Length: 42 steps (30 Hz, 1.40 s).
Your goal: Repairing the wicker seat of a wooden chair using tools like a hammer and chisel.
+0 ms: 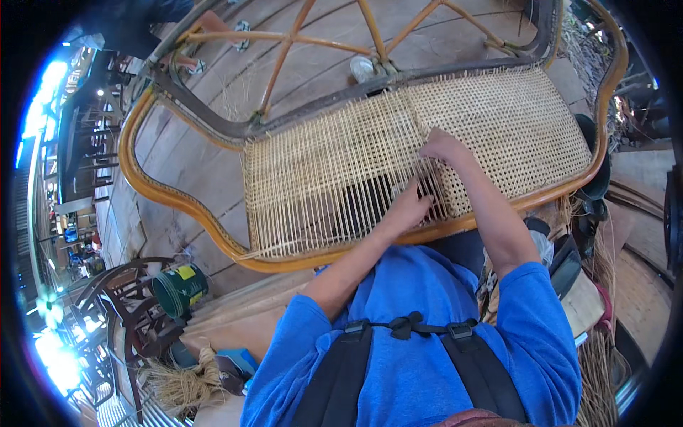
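In front of me stretches a curved wooden seat frame (186, 206), honey-brown and shiny along its near edge. Cane webbing (505, 117) fills it: the right part has a finished mesh of small holes, while on the left loose cane strands (313, 185) run with wide gaps. My left hand (407, 211) rests at the near edge of the open strands, fingers bent among them. Farther out, my right hand (445, 147) is closed in a pinch where the dense mesh meets the open strands. Whatever thin strand either hand holds is too small to make out.
Crossed rattan poles (292, 37) form the frame's far part. A small metal bowl (361, 68) sits on the floor beyond. A green bucket (179, 290) stands at the left near dark wooden chairs (135, 313). Bundled cane fibre (183, 384) lies at lower left.
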Tool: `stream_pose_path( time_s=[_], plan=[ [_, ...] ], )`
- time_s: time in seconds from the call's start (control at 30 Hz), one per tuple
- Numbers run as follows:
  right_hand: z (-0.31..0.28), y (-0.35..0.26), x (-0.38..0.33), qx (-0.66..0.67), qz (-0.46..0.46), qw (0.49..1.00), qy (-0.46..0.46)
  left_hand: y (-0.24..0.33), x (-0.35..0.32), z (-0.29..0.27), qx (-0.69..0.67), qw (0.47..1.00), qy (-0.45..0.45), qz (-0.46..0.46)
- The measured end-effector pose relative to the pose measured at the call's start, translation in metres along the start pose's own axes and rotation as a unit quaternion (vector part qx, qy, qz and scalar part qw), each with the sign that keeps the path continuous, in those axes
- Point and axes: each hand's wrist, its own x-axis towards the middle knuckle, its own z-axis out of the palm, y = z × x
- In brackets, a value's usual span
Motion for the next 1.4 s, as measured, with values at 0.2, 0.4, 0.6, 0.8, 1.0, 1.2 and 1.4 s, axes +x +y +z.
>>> stream_pose_path(
  time_s=[0.2,0.4,0.6,0.8,1.0,1.2,1.4],
  plan=[
    [0.014,-0.011,-0.003,-0.072,0.053,0.996,0.015,-0.013,0.002,0.010,0.051,0.997,0.035,-0.052],
    [0.021,-0.014,-0.003,-0.083,0.046,0.995,0.034,-0.010,0.001,0.007,0.062,0.996,0.025,-0.063],
    [0.025,-0.019,-0.008,-0.089,0.050,0.993,0.059,0.017,0.000,0.001,0.076,0.995,0.008,-0.068],
    [0.012,-0.030,-0.021,-0.098,0.027,0.995,0.007,0.005,0.013,0.002,0.027,0.997,0.004,-0.077],
    [0.023,-0.012,-0.003,-0.072,0.074,0.994,0.022,0.016,0.005,0.005,-0.158,0.981,-0.026,-0.113],
    [0.025,-0.031,-0.023,-0.084,0.058,0.994,0.043,0.015,0.004,0.002,-0.181,0.979,-0.017,-0.094],
    [0.017,-0.016,-0.009,-0.116,0.009,0.993,0.011,0.003,-0.002,0.009,-0.002,0.998,0.055,-0.037]
  ],
)
